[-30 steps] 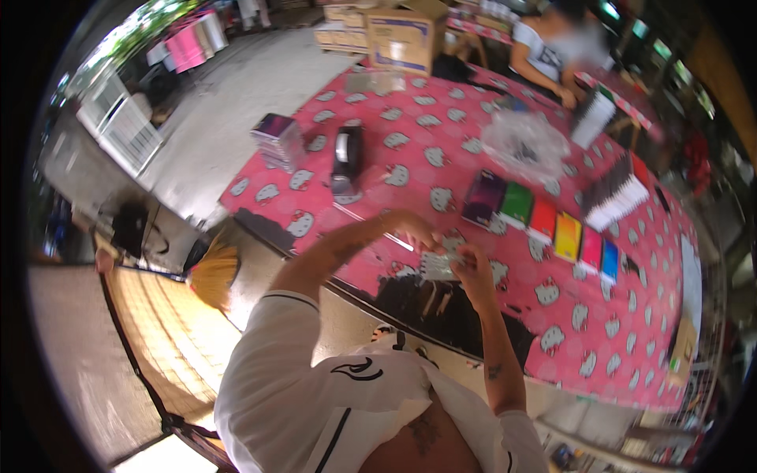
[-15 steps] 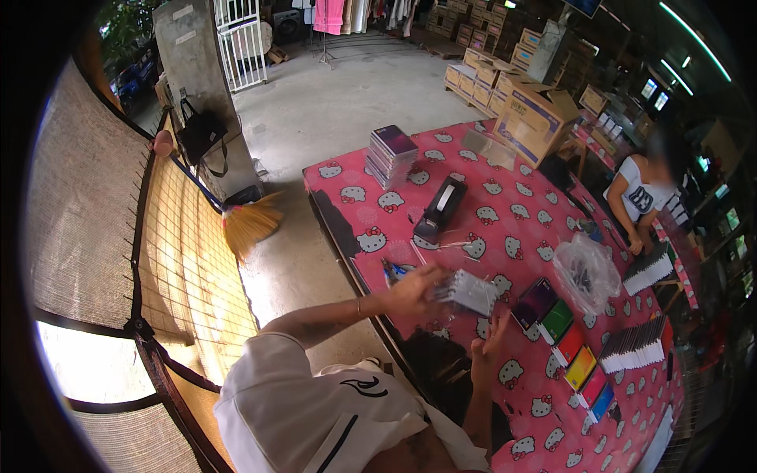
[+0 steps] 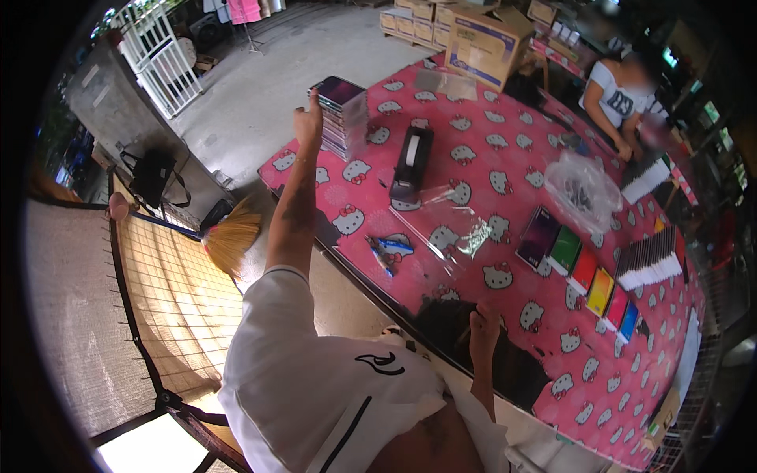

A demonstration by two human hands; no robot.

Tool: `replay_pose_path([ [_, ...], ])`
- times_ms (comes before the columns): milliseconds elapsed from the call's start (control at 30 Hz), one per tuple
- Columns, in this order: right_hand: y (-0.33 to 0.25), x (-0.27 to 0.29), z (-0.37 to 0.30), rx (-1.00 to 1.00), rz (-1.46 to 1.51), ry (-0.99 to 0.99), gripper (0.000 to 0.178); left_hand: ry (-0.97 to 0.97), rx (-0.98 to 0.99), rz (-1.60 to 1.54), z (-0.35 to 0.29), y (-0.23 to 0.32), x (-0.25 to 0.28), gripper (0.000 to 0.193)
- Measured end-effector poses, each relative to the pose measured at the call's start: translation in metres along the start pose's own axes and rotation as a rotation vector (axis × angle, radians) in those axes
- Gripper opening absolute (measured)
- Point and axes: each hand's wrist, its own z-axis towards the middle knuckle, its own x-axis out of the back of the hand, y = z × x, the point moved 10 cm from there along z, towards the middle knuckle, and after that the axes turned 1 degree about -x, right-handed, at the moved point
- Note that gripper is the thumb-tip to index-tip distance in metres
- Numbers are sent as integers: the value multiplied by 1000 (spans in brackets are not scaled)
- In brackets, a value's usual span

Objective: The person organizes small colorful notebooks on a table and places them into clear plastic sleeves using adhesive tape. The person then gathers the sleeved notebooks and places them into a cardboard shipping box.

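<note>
At the table's far left stands a stack of plastic-wrapped notebooks point(image 3: 344, 126), the top one with a dark purple cover. My left hand point(image 3: 308, 124) is stretched out to it, its thumb up and fingers closed on the top notebook point(image 3: 337, 91) at the stack's left edge. Over the near table edge is my right hand point(image 3: 484, 325), its fingers curled in and nothing visible in them. Between the hands lie a clear plastic sleeve point(image 3: 449, 229), a black tape dispenser point(image 3: 412, 165) and blue pens or cutters point(image 3: 386, 251).
A row of colored notebooks point(image 3: 566, 251) lies at right, beside a stack of white-edged notebooks point(image 3: 648, 258) and a clear plastic bag point(image 3: 582, 191). A cardboard box point(image 3: 485, 49) stands at the back. Another person point(image 3: 617, 98) works at far right. A broom point(image 3: 233, 234) leans off the table's left.
My left hand has carried the wrapped notebook away from me and leftward onto the stack. My right hand has drawn in toward the near edge and its fingers have curled. The view has shifted.
</note>
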Motion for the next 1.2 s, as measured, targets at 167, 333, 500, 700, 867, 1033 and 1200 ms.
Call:
replay_pose_path([
  [167,-51,-50,-4,362,-640,-55,53,-292,-857,161,-229,-3,-93,29],
  [333,-58,-124,11,561,-883,-246,63,-706,-949,209,-320,-14,-135,32],
  [500,-60,-75,0,464,-712,-195,60,-663,-987,174,-335,-23,-125,27],
  [700,-38,109,23,160,-754,323,59,-945,-893,38,-395,-4,-177,26],
  [867,9,330,19,4,-817,710,56,-1152,-1197,8,-558,64,-249,32],
  [1033,49,467,37,-152,-1042,745,58,-1341,-1498,15,-744,90,-331,44],
  [1200,69,528,70,-94,-1258,585,62,-1066,-1611,-64,-861,132,-436,46],
])
